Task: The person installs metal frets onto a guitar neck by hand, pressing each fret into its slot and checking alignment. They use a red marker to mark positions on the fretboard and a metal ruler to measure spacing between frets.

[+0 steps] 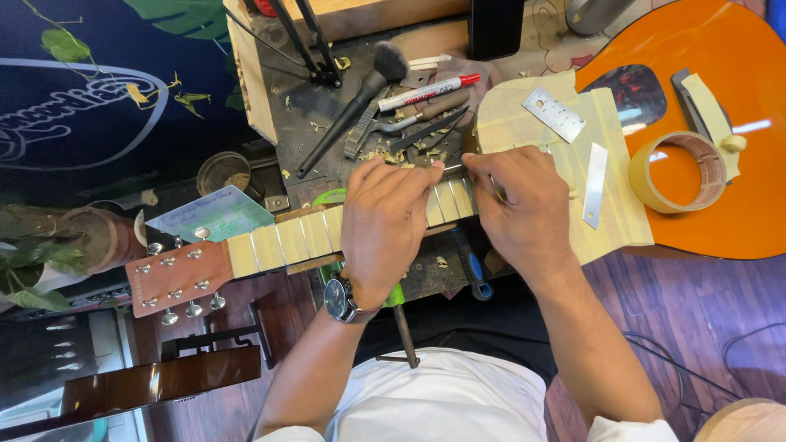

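Note:
An orange acoustic guitar (pixel 720 74) lies across a workbench, its neck (pixel 286 239) covered in strips of pale masking tape and its headstock (pixel 176 278) at the left. My left hand (pixel 383 225) rests flat on the taped neck, fingers pressing down. A wristwatch (pixel 338 300) sits on that wrist. My right hand (pixel 524 209) is closed on a small metal tool (pixel 497 187) held against the fretboard beside the left fingertips. Most of the tool is hidden inside the fist.
A roll of masking tape (pixel 678 170), a small steel ruler (pixel 554 114) and a narrow metal strip (pixel 594 185) lie on the taped guitar top. Behind the neck sit a black brush (pixel 352 106), a red-capped marker (pixel 430 92), files and wood shavings. A second guitar (pixel 155 385) lies lower left.

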